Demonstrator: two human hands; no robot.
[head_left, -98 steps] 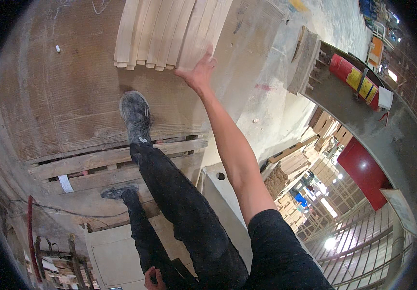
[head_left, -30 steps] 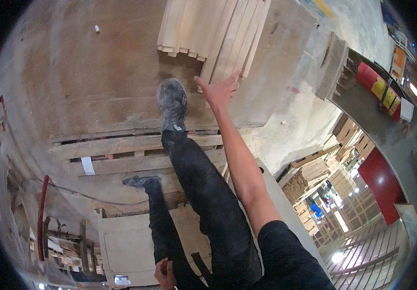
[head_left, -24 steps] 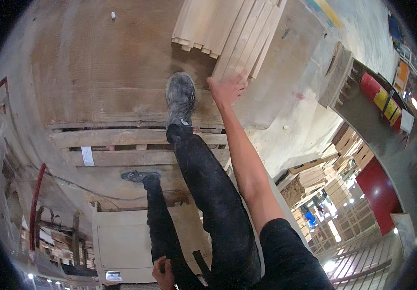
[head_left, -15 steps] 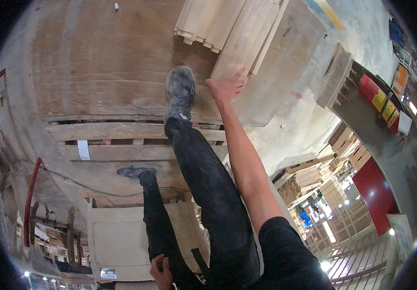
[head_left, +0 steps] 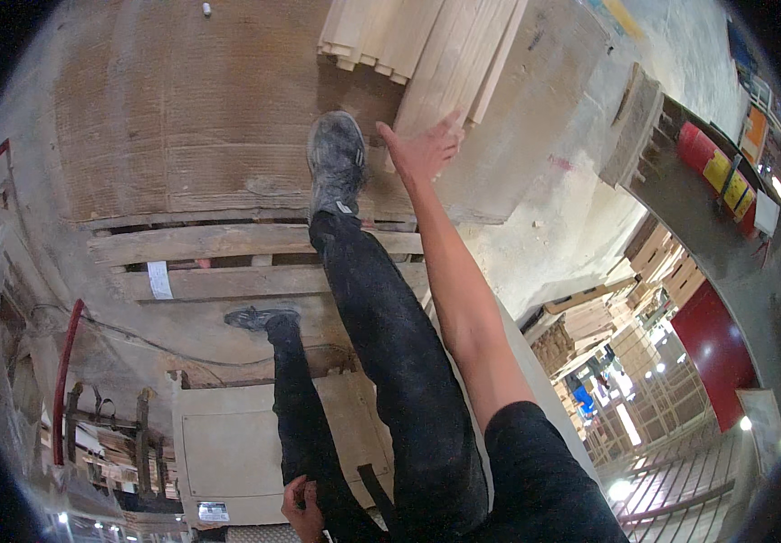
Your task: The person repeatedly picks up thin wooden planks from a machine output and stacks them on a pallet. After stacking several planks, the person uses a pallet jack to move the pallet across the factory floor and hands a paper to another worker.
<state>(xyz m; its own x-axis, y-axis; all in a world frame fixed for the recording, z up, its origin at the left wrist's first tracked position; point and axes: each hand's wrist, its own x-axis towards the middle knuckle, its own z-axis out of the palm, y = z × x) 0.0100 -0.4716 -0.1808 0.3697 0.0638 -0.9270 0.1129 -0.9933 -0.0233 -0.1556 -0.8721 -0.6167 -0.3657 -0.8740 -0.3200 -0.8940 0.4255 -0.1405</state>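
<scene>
My right hand (head_left: 425, 152) is open, thumb and fingers spread, at the near ends of a stack of pale wooden strips (head_left: 440, 77). Its fingers overlap the strip ends, and I cannot tell whether they touch. Left of it, a shorter row of strips (head_left: 368, 41) lies beside that stack. Down at the lower edge, my left hand (head_left: 302, 509) hangs by my thigh with its fingers curled and nothing visible in them. One dusty shoe (head_left: 336, 163) of mine stands on the brown cardboard (head_left: 182, 118) beneath the strips.
Under the cardboard's near edge runs a wooden pallet (head_left: 218, 242) with a paper label. My other shoe (head_left: 263, 318) is on the floor by a thin cable. A beige cabinet (head_left: 232, 443) stands close behind. At right is a red and yellow cylinder (head_left: 716, 172); at left, a red bar (head_left: 66, 380).
The strips sit slightly higher and further left in the picture, as the view has shifted a little. My right hand's thumb is spread wider. My left hand has hardly moved.
</scene>
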